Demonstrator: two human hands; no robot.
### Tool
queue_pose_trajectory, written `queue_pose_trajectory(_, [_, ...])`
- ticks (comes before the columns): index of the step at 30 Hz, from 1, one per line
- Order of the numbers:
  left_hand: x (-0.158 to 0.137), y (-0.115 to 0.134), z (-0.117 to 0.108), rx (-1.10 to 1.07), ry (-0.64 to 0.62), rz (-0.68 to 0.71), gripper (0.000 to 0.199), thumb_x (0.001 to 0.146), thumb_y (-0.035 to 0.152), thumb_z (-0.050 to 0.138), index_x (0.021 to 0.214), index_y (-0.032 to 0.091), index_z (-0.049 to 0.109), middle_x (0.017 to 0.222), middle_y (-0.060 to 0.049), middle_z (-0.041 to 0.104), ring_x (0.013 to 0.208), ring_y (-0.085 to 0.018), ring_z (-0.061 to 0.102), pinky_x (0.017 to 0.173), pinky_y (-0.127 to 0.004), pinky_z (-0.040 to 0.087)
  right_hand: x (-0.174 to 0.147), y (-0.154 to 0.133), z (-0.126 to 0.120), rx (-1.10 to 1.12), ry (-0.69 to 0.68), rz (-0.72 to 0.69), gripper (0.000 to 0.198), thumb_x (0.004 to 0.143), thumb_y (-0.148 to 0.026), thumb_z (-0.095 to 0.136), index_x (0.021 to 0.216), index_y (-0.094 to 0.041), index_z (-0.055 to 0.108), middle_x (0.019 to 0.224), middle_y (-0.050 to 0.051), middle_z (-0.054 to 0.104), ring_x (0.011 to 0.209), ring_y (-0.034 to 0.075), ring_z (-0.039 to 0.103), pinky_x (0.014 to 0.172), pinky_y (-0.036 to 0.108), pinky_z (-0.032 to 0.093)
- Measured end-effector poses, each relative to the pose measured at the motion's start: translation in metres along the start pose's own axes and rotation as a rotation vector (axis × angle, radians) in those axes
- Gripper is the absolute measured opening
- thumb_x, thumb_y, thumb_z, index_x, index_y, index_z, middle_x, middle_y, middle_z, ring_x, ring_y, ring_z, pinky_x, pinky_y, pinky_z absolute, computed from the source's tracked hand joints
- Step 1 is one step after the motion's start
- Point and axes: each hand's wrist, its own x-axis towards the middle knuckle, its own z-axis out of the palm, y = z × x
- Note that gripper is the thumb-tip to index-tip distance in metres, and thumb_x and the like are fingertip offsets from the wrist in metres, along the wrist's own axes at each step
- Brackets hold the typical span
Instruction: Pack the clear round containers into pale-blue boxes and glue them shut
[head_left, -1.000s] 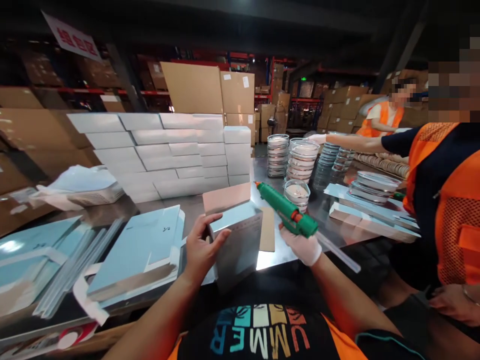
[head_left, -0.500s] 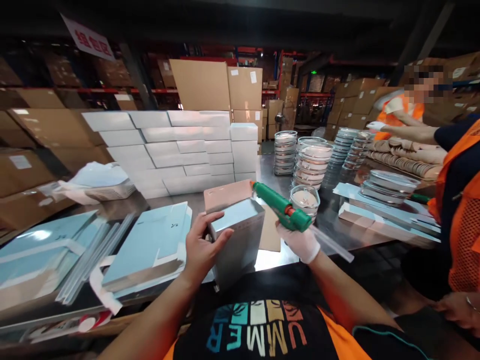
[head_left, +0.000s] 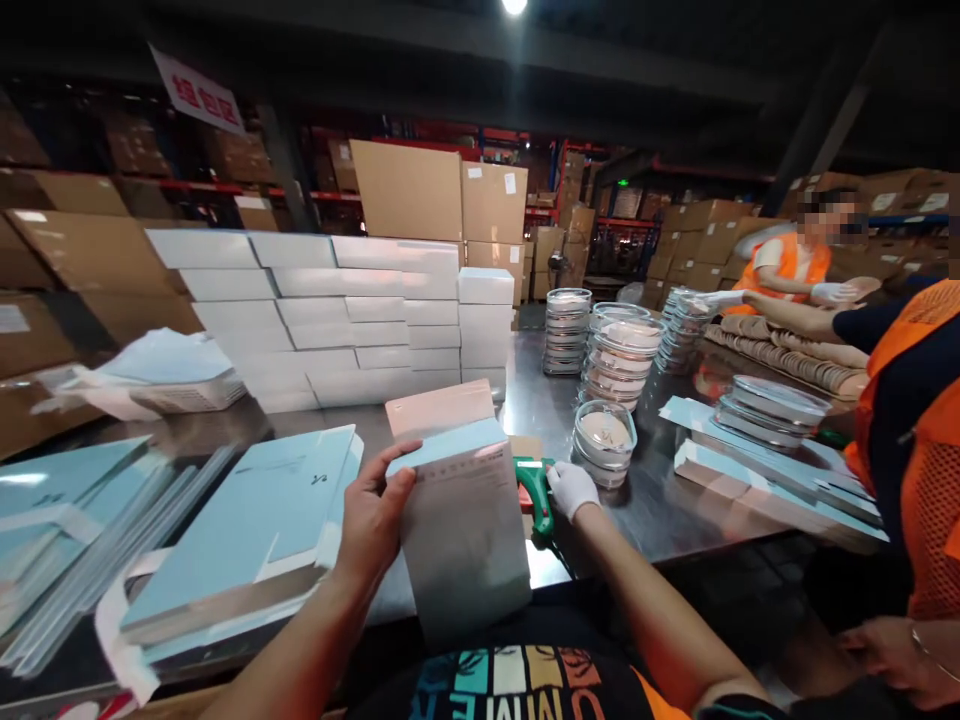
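Hot-glue gun (head_left: 537,490) was raised by the upper right corner of the carton (head_left: 465,540) — now lowered right beside it, on or just above the surface (head_left: 660,510), unclear which. Gloved right hand (head_left: 574,490) has its fingers at the gun, can't tell if clamped. Left hand (head_left: 379,505) stays clamped on the carton's upper left edge, flap (head_left: 442,405) up — gluing looks paused.

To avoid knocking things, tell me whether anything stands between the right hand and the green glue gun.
Nothing visible does: the right hand touches the glue gun; the box hides part of the gun.
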Motion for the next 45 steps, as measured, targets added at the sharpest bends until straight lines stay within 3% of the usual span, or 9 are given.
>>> queue_pose_trajectory(7, [0.001, -0.005, 0.019, 0.041, -0.161, 0.069, 0.07, 0.07, 0.072, 0.092, 0.111, 0.017, 0.078, 0.085, -0.007, 0.077, 0.063, -0.02, 0.065, 0.055, -0.028, 0.05, -0.031, -0.04, -0.013, 0.545, -0.113, -0.418, 0.068, 0.1, -0.067, 0.06, 0.151, -0.023, 0.058, 0.118, 0.011, 0.077, 0.103, 0.025, 0.076, 0.091, 0.037, 0.063])
queue_pose_trajectory(11, [0.0, -0.006, 0.026, 0.152, -0.233, 0.247, 0.061, 0.08, 0.075, 0.086, 0.108, 0.021, 0.081, 0.106, -0.011, 0.079, 0.093, -0.029, 0.075, 0.073, -0.035, 0.06, -0.049, -0.069, -0.024, 0.629, -0.195, -0.538, 0.056, 0.097, -0.057, 0.069, 0.142, -0.024, 0.066, 0.103, 0.004, 0.075, 0.095, 0.023, 0.073, 0.093, 0.038, 0.063])
queue_pose_trajectory(19, [0.0, -0.017, 0.04, 0.033, -0.109, 0.611, 0.051, 0.084, 0.058, 0.094, 0.116, 0.026, 0.07, 0.12, -0.007, 0.077, 0.116, -0.024, 0.075, 0.1, -0.035, 0.061, -0.045, -0.043, -0.045, 0.519, -0.165, -0.797, 0.073, 0.082, -0.071, 0.09, 0.131, -0.022, 0.068, 0.151, 0.019, 0.067, 0.141, 0.033, 0.065, 0.119, 0.048, 0.053])
queue_pose_trajectory(23, [0.003, -0.003, 0.033, 0.171, -0.369, 0.751, 0.021, 0.097, 0.043, 0.085, 0.109, 0.026, 0.082, 0.116, -0.009, 0.076, 0.115, -0.024, 0.074, 0.102, -0.037, 0.06, -0.059, -0.036, -0.046, 0.422, -0.159, -0.957, 0.027, 0.106, -0.048, 0.074, 0.119, -0.025, 0.076, 0.16, 0.016, 0.063, 0.147, 0.03, 0.062, 0.122, 0.054, 0.05])
queue_pose_trajectory(31, [0.002, 0.014, 0.025, 0.232, -0.54, 0.829, 0.016, 0.102, 0.035, 0.078, 0.115, 0.027, 0.085, 0.12, -0.012, 0.082, 0.127, -0.031, 0.074, 0.11, -0.053, 0.062, -0.07, -0.044, -0.047, 0.334, -0.157, -1.082, 0.026, 0.111, -0.041, 0.065, 0.131, -0.036, 0.08, 0.152, 0.009, 0.071, 0.149, 0.03, 0.061, 0.126, 0.061, 0.046])
queue_pose_trajectory(37, [0.002, 0.008, 0.023, 0.242, -0.558, 0.837, 0.02, 0.101, 0.033, 0.081, 0.12, 0.03, 0.085, 0.12, -0.011, 0.083, 0.128, -0.032, 0.075, 0.109, -0.052, 0.063, -0.066, -0.04, -0.045, 0.356, -0.162, -1.104, 0.025, 0.112, -0.039, 0.064, 0.131, -0.037, 0.081, 0.145, 0.009, 0.075, 0.143, 0.029, 0.065, 0.122, 0.06, 0.05])
queue_pose_trajectory(40, [0.007, 0.01, 0.012, 0.246, -0.583, 0.741, 0.06, 0.096, 0.045, 0.086, 0.152, 0.035, 0.068, 0.129, -0.012, 0.081, 0.136, -0.033, 0.071, 0.117, -0.054, 0.058, -0.063, -0.039, -0.044, 0.324, -0.134, -1.113, 0.027, 0.112, -0.042, 0.064, 0.134, -0.036, 0.079, 0.148, 0.01, 0.073, 0.143, 0.028, 0.065, 0.123, 0.057, 0.051])
queue_pose_trajectory(42, [0.013, 0.018, 0.004, 0.343, -0.628, 0.696, 0.083, 0.092, 0.052, 0.089, 0.165, 0.037, 0.053, 0.14, -0.014, 0.076, 0.14, -0.034, 0.068, 0.122, -0.054, 0.053, -0.063, -0.04, -0.042, 0.255, -0.094, -1.112, 0.04, 0.111, -0.045, 0.065, 0.15, -0.035, 0.07, 0.157, 0.012, 0.066, 0.148, 0.028, 0.061, 0.126, 0.054, 0.05])
queue_pose_trajectory(45, [0.024, 0.036, 0.001, 0.644, -0.726, 0.819, 0.074, 0.087, 0.055, 0.092, 0.154, 0.038, 0.067, 0.156, -0.013, 0.067, 0.146, -0.04, 0.063, 0.131, -0.058, 0.042, -0.069, -0.047, -0.03, 0.141, -0.056, -1.116, 0.081, 0.106, -0.046, 0.073, 0.176, -0.028, 0.036, 0.175, 0.017, 0.046, 0.161, 0.031, 0.048, 0.133, 0.052, 0.042])
